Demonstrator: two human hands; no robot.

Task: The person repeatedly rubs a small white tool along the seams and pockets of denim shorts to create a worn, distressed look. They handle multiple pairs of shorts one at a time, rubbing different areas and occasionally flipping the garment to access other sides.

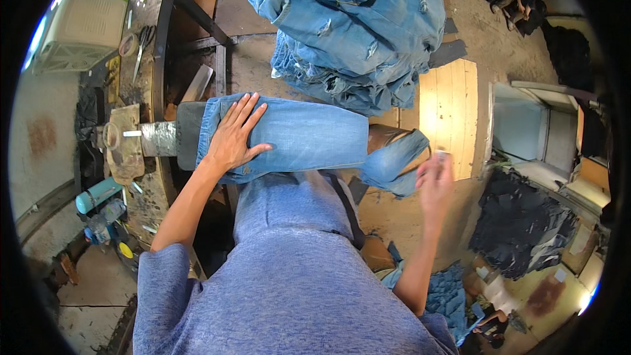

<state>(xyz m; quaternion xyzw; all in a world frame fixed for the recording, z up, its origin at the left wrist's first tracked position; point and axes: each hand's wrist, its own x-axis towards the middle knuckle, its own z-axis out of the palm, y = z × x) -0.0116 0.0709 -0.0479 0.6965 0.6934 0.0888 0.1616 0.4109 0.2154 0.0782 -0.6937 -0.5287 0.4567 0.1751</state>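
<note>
A light blue denim leg [309,135] lies stretched sideways across the centre of the frame, its hemmed end at the left and a crumpled fold of denim [394,161] hanging at its right end. The left hand [233,138] rests palm down on the leg near the hemmed end, its fingers extended, slightly spread and gripping nothing, the thumb pointing right. The right hand [435,184] is right of centre, just beside the crumpled fold, and is blurred; its fingers are curled in around a small pale object [441,155], of which only the upper end shows, so I cannot tell what it is.

A dark block [188,128] sticks out past the hemmed end, meeting a silvery wrapped bar [160,139] that reaches left toward the table [152,10]. On the table, in the upper left, scissors [142,46] lie beside a roll of tape [128,45]. A blue-green bottle [98,195] is at the lower left. A tall heap of jeans [355,26] fills the upper centre, with a yellowish board [453,115] to its lower right. Dark cloth [522,223] lies piled at the right, and more blue denim [450,296] at the lower right.
</note>
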